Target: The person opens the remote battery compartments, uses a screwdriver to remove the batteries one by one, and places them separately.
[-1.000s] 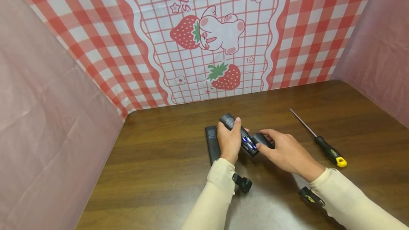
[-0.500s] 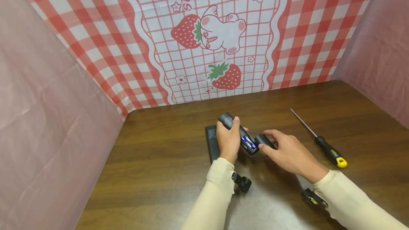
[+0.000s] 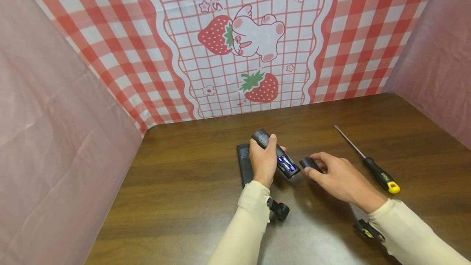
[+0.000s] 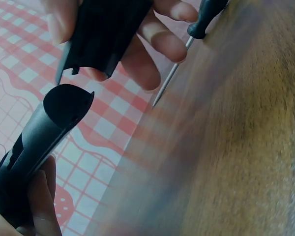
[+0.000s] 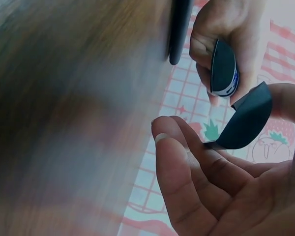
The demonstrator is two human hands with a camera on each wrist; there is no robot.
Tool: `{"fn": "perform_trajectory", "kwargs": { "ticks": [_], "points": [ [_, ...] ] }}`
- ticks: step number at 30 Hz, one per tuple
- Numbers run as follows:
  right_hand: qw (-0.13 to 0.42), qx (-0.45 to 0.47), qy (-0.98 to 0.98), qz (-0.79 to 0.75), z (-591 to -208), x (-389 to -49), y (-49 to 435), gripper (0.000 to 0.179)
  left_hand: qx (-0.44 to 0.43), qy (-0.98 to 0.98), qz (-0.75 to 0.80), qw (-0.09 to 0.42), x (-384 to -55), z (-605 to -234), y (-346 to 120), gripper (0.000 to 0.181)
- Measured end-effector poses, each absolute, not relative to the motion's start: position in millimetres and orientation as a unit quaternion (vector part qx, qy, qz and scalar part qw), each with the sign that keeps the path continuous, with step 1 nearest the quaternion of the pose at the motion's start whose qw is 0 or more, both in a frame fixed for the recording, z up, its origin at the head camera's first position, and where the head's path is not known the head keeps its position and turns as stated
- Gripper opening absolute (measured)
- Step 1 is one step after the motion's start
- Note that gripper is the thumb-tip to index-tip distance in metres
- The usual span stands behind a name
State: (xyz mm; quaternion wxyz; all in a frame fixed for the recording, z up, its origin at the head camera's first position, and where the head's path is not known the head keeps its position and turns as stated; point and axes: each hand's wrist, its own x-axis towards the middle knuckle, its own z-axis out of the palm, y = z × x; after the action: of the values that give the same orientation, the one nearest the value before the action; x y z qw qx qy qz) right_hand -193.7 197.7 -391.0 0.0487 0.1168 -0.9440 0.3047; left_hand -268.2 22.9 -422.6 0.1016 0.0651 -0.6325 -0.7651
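In the head view my left hand [image 3: 263, 162] grips a black remote control [image 3: 261, 138], back side up and tilted over the table. Its battery compartment is uncovered, and blue batteries [image 3: 287, 163] show inside. My right hand [image 3: 340, 178] pinches the black battery cover [image 3: 310, 164] between thumb and fingers, just right of the remote's end. A small gap separates the two parts. The left wrist view shows the remote's end facing the cover [image 4: 105, 34]. From the right wrist, the cover's curved profile [image 5: 250, 120] appears, with the held remote's end [image 5: 222, 71] beyond it.
A second black remote [image 3: 244, 165] lies on the wooden table [image 3: 176, 191], partly hidden by my left hand. To the right lies a screwdriver [image 3: 377, 171] with a black and yellow handle. A checked strawberry-print cloth [image 3: 254, 44] hangs behind the table.
My right hand has drawn the battery cover away to the right, widening the gap from the remote. The left hand and the remote have hardly moved.
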Motion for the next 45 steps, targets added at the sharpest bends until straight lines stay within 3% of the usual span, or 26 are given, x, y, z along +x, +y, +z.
{"fn": "perform_trajectory", "kwargs": {
  "ticks": [24,45],
  "points": [
    [0.012,0.073,-0.971,0.229,-395.6,-189.6,230.2,0.061,0.055,-0.622,-0.776,0.093,-268.3,-423.9,21.7,0.026],
    [0.028,0.054,-0.977,0.206,-401.0,-193.5,253.5,0.070,0.045,-0.615,-0.784,0.080,-269.6,-424.8,22.0,0.028]
  ]
}}
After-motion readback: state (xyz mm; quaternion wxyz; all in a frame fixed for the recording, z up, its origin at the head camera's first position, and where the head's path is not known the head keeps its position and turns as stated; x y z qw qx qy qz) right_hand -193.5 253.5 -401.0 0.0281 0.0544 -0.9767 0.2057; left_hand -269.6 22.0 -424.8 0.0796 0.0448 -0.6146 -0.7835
